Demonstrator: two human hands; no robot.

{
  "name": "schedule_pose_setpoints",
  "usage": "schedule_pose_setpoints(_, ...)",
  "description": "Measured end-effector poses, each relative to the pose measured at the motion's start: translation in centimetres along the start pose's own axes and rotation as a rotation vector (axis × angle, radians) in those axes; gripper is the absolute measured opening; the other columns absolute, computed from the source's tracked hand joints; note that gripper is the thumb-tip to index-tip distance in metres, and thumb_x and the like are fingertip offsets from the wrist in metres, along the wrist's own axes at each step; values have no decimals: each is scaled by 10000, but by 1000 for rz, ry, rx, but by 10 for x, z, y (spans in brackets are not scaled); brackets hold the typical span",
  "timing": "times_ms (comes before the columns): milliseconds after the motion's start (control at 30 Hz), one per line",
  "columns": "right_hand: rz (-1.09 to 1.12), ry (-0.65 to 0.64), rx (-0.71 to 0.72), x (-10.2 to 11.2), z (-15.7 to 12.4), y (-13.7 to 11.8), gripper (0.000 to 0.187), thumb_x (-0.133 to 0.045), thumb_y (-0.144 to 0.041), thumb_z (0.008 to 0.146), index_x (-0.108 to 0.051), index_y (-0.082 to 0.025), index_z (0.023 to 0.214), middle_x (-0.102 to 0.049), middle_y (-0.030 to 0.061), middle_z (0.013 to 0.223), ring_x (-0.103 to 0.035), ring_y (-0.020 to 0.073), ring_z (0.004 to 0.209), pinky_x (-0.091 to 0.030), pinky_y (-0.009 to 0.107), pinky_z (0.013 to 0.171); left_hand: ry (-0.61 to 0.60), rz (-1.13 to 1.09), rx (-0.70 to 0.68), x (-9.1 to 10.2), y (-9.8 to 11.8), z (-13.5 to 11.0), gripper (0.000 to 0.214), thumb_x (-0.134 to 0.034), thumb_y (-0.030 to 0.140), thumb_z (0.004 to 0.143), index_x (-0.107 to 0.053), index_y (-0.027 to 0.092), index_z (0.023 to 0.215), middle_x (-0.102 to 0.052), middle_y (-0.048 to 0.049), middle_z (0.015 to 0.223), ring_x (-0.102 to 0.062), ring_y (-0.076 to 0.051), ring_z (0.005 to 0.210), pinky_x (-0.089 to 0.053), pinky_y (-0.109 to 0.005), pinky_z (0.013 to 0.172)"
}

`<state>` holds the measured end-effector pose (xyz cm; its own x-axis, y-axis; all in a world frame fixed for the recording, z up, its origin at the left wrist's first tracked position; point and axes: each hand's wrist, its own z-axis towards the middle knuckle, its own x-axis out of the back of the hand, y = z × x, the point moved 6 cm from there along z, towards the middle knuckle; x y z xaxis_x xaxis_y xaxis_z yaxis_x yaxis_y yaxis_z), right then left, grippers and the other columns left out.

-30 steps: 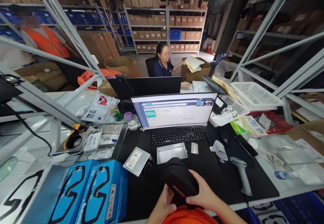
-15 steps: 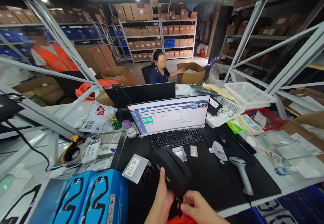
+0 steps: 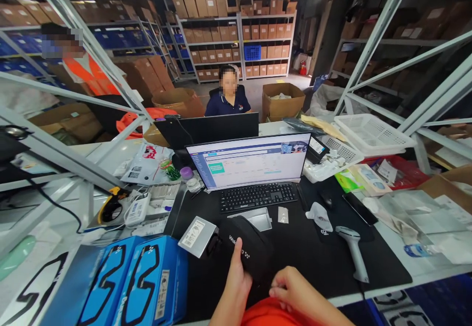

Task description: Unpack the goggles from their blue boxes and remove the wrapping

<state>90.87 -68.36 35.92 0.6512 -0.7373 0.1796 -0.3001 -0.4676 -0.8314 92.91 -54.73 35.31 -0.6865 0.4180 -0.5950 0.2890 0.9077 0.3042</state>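
Change from a second ago: the black case (image 3: 248, 251) has been turned over. The red print is gone from sight, white lettering faces up, and the left hand (image 3: 236, 286) has taken over on top where the right one sat. Behind the screens, the seated co-worker (image 3: 228, 101) has drawn the arm back from the cardboard box (image 3: 282, 101).

From the head camera, the case is held low over the near edge of the bench (image 3: 413, 279), above the black mat (image 3: 332, 267). It is a rounded, matte, soft-looking shell. The white word starts "Wo" — the left thumb covers the rest. The left fingers wrap its side and clamp it firmly. The right hand (image 3: 291, 291) sits at the case's near end with its fingers curled tight together; whether they pinch anything I cannot tell.

Just left of the case lies a grey box (image 3: 196, 236) with a white barcode label, too small to read. Nearer left are two glossy blue cartons (image 3: 155, 281) with bold black goggle outlines. Just beyond the case is a shallow silver tray (image 3: 254, 218), then the black keyboard (image 3: 258, 196) and the wide monitor (image 3: 254, 160) showing a form page. A grey handheld scanner (image 3: 354, 252) lies to the right on the mat, well apart — nothing stands between it and the hands.
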Motion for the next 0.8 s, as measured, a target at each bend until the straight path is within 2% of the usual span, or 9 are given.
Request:
schedule_pose_setpoints(67, 122, -130, -31, 4, 1, 3, 164, -638, -245, 759, -652, -160, 619, -571, -34, 480, -462, 82, 383, -336, 181, 406, 1, -4, 35, 1, -4, -1, 558, -616, 446, 905, -589, 61, 1308, -755, -197, 1065, -717, -336, 1040, -543, -506, 991)
schedule_pose_setpoints(133, 206, -208, -29, 15, 0, 0, 159, -657, -273, 742, -681, -147, 647, -561, -41, 470, -433, 68, 366, -323, 170, 386, 0, -6, 75, 0, -8, -3, 576, -601, 484, 905, -595, 66, 1301, -753, -197, 1066, -711, -344, 1051, -540, -518, 992)
schedule_pose_setpoints(300, 389, -250, 36, 43, -13, -6, 375, -733, -485, 765, -643, -136, 661, -517, -55, 454, -330, 33, 337, -205, 157, 343, 40, 14, 53, 0, -13, -4, 498, -617, 406, 892, -596, 88, 1274, -747, -182, 1090, -690, -343, 1099, -525, -523, 1011)
schedule_pose_setpoints(400, 546, -207, 58, 57, -21, -7, 511, -756, -625, 732, -589, -146, 673, -469, -70, 459, -262, 16, 343, -133, 164, 349, -3, 70, -51, 1, -12, -1, 579, -763, 396, 751, -603, 136, 1242, -731, -161, 1139, -660, -353, 1150, -509, -518, 1027)
schedule_pose_setpoints(533, 696, -91, 51, 79, -24, -17, 554, -800, -645, 686, -543, -154, 690, -416, -85, 488, -208, 1, 383, -83, 168, 388, -175, 263, -289, 0, -7, -2, 858, -921, 405, 500, -581, 200, 1261, -717, -131, 1149, -636, -382, 1166, -481, -525, 1039)
schedule_pose_setpoints(667, 689, -16, 135, 102, -25, -49, 532, -780, -634, 716, -547, -157, 680, -408, -86, 467, -172, 4, 373, -59, 193, 401, -310, 573, -402, -7, 2, -12, 1020, -975, 357, 332, -587, 163, 1255, -714, -148, 1066, -652, -421, 1073, -479, -564, 1002)
schedule_pose_setpoints(733, 622, -12, 174, 110, -25, -66, 530, -762, -645, 725, -548, -164, 664, -416, -80, 445, -173, 14, 360, -46, 210, 394, -398, 757, -432, -19, 12, -23, 1003, -976, 297, 323, -605, 143, 1243, -710, -160, 1072, -636, -429, 1087, -460, -567, 1021)
schedule_pose_setpoints(800, 576, -26, 212, 113, -23, -82, 530, -751, -652, 731, -553, -165, 659, -436, -75, 450, -189, 18, 355, -47, 214, 386, -553, 959, -454, -38, 21, -39, 929, -960, 258, 386, -621, 135, 1242, -696, -173, 1153, -603, -422, 1157, -421, -544, 1074)
